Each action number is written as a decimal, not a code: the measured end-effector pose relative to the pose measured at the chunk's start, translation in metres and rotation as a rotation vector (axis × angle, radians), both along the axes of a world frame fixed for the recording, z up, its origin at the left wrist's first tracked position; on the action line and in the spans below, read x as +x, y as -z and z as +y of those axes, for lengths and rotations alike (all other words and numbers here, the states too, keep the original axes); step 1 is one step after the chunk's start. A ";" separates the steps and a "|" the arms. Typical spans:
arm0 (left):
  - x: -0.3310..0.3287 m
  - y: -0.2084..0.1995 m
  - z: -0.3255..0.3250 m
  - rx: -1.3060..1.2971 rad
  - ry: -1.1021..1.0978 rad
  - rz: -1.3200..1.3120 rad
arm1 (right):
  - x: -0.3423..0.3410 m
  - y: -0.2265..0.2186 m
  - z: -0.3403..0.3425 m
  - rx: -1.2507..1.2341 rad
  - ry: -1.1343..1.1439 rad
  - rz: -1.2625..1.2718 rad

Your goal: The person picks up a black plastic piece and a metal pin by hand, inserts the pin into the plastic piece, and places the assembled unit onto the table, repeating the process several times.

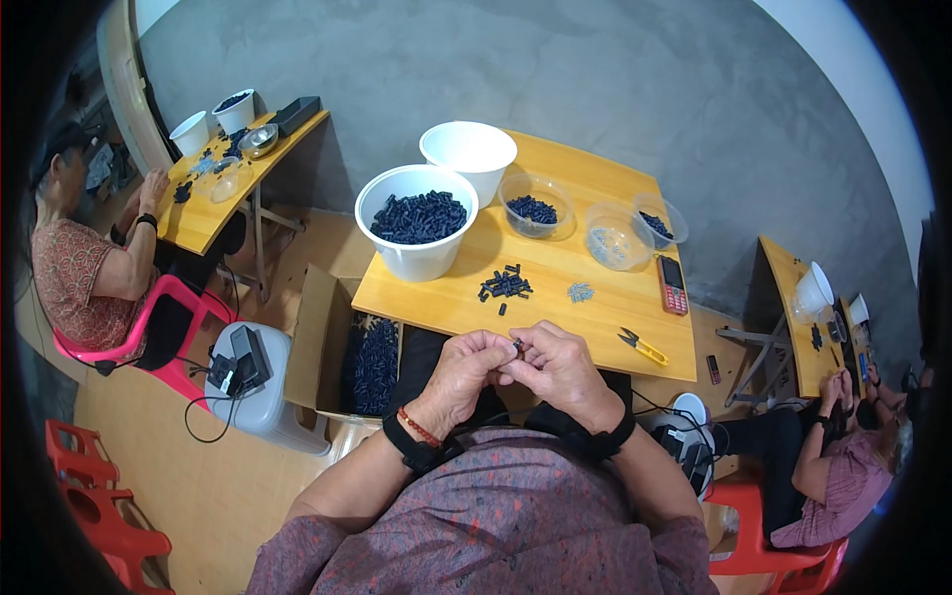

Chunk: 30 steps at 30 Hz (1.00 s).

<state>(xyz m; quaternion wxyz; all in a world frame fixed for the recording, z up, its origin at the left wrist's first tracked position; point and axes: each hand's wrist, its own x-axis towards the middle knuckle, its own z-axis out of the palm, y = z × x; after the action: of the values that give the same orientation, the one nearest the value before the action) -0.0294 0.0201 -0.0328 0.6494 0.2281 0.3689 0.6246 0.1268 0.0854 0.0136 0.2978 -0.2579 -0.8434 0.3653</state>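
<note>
My left hand (pixel 458 375) and my right hand (pixel 561 369) meet at the table's near edge, fingers pinched together. Between the fingertips is a small black part (pixel 517 344), mostly hidden by them. Just beyond lies a loose pile of short black cylindrical pieces (pixel 507 285), and right of it a little heap of small silvery pins (pixel 580 292). Yellow-handled thread snips (pixel 645 346) rest near the right front corner of the wooden table (pixel 446 302). Each of my wrists wears a black band; the left also has a reddish bead bracelet.
A white bucket (pixel 395 256) full of black pieces stands at left, another white bucket (pixel 483 182) behind. Clear plastic bowls (pixel 551 230) and a red keypad phone (pixel 672 288) are farther right. An open carton (pixel 319 347) of black pieces sits below left. Co-workers sit at side tables.
</note>
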 end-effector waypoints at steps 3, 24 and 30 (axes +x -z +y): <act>-0.002 0.001 0.000 -0.022 0.010 0.003 | -0.002 0.001 0.001 0.121 0.004 -0.033; 0.002 0.006 0.002 0.048 -0.252 0.316 | -0.017 0.024 0.004 0.442 -0.037 -0.082; -0.025 0.002 0.011 0.089 -0.774 0.396 | -0.017 0.040 0.039 -0.012 0.056 -0.006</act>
<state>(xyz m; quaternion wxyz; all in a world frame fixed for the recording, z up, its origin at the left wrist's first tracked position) -0.0543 0.0306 -0.0344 0.2739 0.2163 0.5173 0.7814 0.1100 0.1242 -0.0264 0.3038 -0.2843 -0.8346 0.3611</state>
